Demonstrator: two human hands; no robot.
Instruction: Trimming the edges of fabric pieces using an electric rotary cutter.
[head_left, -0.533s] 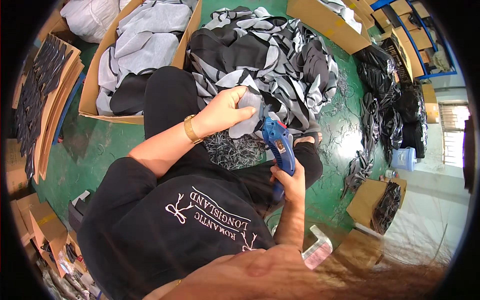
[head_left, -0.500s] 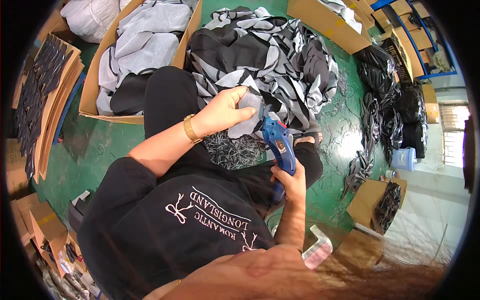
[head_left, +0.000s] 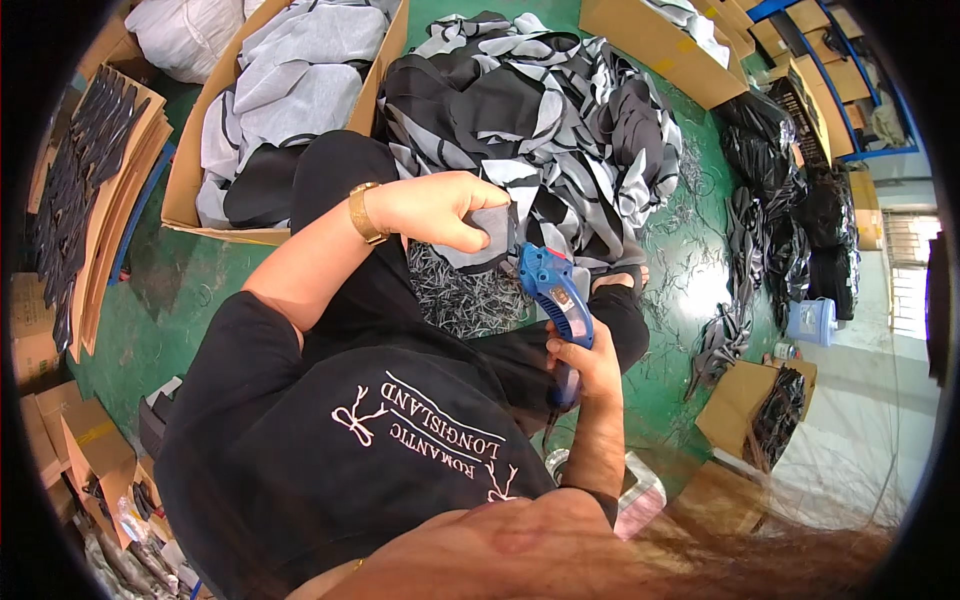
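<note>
My left hand [head_left: 430, 210] pinches a small grey fabric piece [head_left: 490, 222] with a dark edge between thumb and fingers. In my right hand [head_left: 590, 362] is a blue handheld electric cutter [head_left: 560, 295], its handle wrapped by my fingers. The cutter's head points away from me and sits right beside the fabric's right edge; whether the blade touches the cloth I cannot tell. Below the piece, between my legs, lies a heap of thin grey cut strips [head_left: 465, 295]. A big pile of black and grey fabric pieces [head_left: 480, 100] spreads just beyond my hands.
A cardboard box [head_left: 185, 170] of grey and black fabric stands at the far left, another cardboard box [head_left: 665, 55] at the far right. Black plastic bags [head_left: 760, 150] line the right side near a blue-white bucket [head_left: 810, 320]. Stacked cardboard sheets [head_left: 125, 190] stand at the left.
My left hand has shifted slightly left and its wrist has turned, so the fabric piece sits at another angle. The cutter has moved slightly toward me.
</note>
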